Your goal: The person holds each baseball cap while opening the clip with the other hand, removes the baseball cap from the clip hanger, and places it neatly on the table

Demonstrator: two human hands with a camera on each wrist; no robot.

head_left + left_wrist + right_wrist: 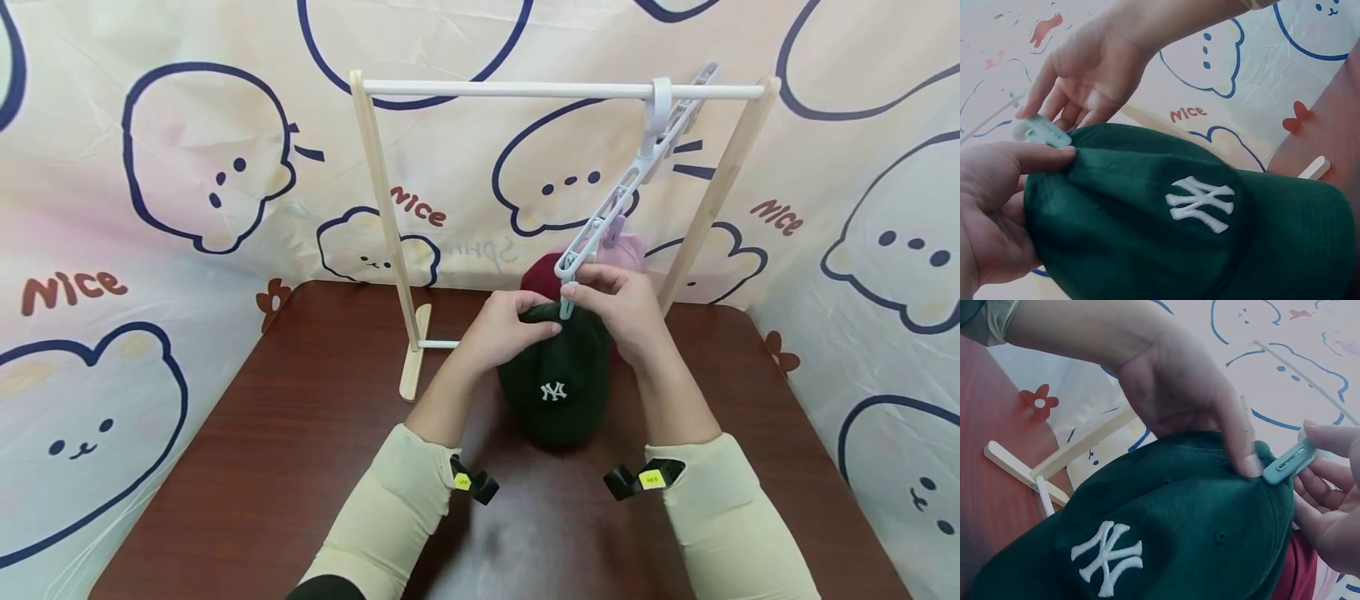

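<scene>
A dark green baseball cap (558, 358) with a white NY emblem hangs over the table, brim down. My left hand (506, 329) pinches its upper edge between thumb and fingers, as the left wrist view also shows. Beside it, my right hand (622, 308) pinches a pale green clothespin (1289, 461) whose tip overlaps the cap's fabric. Whether its jaws have closed on the cloth I cannot tell. The clothespin hangs at the near end of a pale multi-clip hanger (630, 179), hooked on the rack's white bar.
A wooden rack (382, 192) with a white top bar (495, 88) stands on the brown table (315, 467). Behind the green cap are a dark red cap (542, 277) and a pink one (628, 250), partly hidden. Printed cloth (225, 317) closes off the back and sides.
</scene>
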